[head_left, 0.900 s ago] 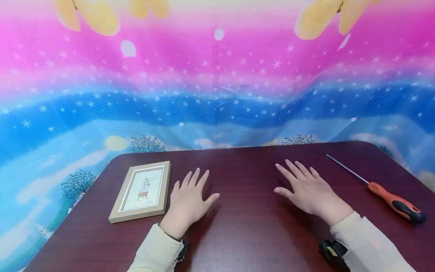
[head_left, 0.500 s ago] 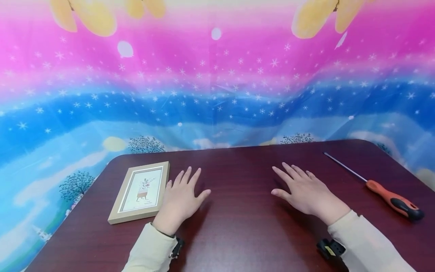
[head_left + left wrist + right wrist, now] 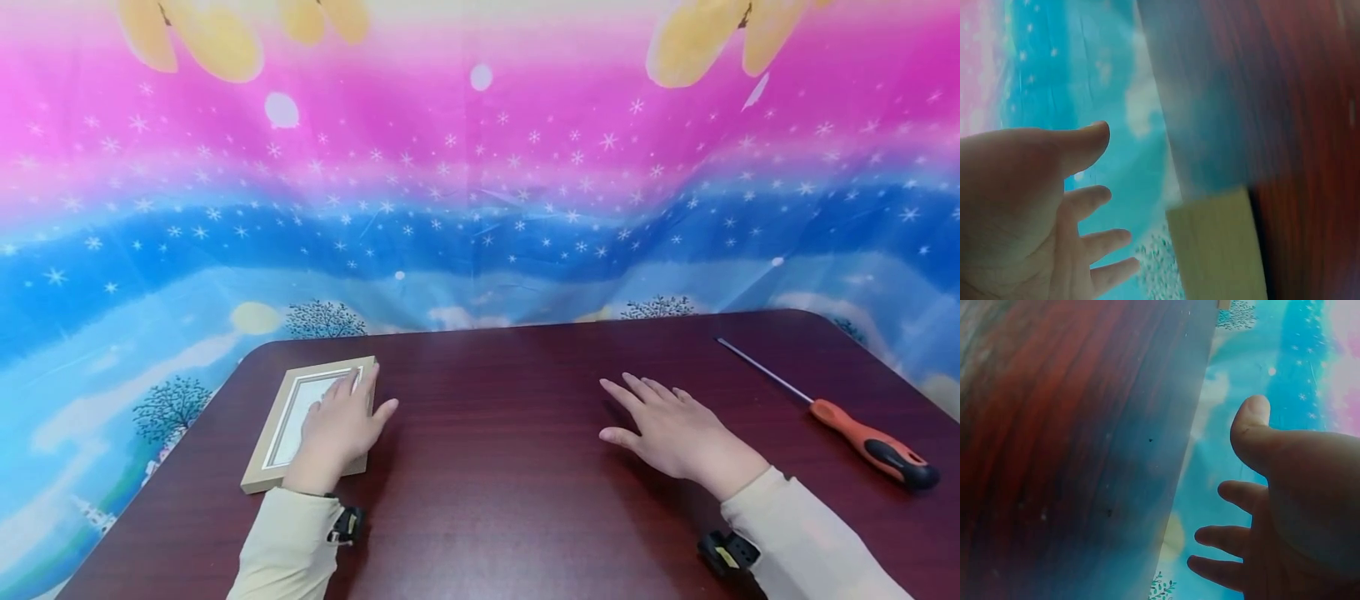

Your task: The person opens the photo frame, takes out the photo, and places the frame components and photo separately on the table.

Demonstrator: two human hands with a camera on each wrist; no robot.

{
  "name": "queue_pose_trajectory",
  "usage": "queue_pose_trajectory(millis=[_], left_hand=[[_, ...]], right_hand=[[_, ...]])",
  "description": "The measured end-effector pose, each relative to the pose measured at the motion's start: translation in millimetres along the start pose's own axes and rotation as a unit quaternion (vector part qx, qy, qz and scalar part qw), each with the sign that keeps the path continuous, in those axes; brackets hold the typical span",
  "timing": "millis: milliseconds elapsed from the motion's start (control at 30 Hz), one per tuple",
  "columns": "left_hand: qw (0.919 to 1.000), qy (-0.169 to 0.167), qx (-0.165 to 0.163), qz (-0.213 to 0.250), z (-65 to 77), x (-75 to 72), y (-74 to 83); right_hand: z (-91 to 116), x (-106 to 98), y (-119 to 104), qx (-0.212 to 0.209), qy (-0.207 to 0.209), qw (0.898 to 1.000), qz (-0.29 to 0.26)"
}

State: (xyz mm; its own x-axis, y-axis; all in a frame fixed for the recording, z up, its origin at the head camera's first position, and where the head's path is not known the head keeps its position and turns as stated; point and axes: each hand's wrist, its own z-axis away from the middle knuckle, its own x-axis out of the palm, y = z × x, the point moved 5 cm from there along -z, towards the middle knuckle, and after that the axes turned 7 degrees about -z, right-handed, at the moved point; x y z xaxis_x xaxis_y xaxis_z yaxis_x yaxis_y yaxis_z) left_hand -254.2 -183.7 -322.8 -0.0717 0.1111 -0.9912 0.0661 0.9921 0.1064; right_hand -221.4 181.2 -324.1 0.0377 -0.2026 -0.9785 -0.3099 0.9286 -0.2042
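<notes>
In the head view a picture frame [image 3: 272,446] with a light wooden border lies at the left of the dark red table. Over it is my left hand [image 3: 337,429], fingers extended and thumb spread to the right, covering most of the picture. The left wrist view shows that hand [image 3: 1029,206] with its fingers apart and nothing in them, and the frame's wooden edge [image 3: 1216,244] below right. My right hand [image 3: 671,425] hovers above the table, fingers spread, holding nothing. To its right lies a screwdriver [image 3: 862,437] with an orange and black handle, its shaft pointing away.
The dark red wooden table [image 3: 510,500] has rounded far corners. Behind it hangs a pink and blue backdrop cloth [image 3: 480,208] printed with snowflakes and trees. Black wrist cameras sit under both cream sleeves [image 3: 285,542].
My left hand has moved left, from beside the picture frame to over it. The right hand has barely moved. Picture frame and screwdriver lie where they were.
</notes>
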Motion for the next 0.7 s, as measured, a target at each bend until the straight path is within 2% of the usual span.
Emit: queue_pose_trajectory(millis=[233, 400, 600, 700], left_hand=[[0.9994, -0.010, -0.032, 0.006, -0.1, -2.8, -24.8], [0.9982, -0.030, -0.051, 0.014, -2.0, -0.8, -41.7], [0.9902, -0.068, -0.116, 0.038, 3.0, 1.7, -65.2], [0.9846, -0.069, -0.153, 0.047, 7.5, 2.5, -72.7]], right_hand=[[-0.3, 3.1, 2.2, 0.004, -0.020, 1.000, -0.006], [-0.6, 6.0, 3.6, 0.005, -0.029, 1.000, -0.008], [-0.8, 5.9, 0.4, 0.002, -0.032, 0.999, -0.012], [-0.7, 6.0, -2.1, 0.000, -0.031, 0.999, -0.013]])
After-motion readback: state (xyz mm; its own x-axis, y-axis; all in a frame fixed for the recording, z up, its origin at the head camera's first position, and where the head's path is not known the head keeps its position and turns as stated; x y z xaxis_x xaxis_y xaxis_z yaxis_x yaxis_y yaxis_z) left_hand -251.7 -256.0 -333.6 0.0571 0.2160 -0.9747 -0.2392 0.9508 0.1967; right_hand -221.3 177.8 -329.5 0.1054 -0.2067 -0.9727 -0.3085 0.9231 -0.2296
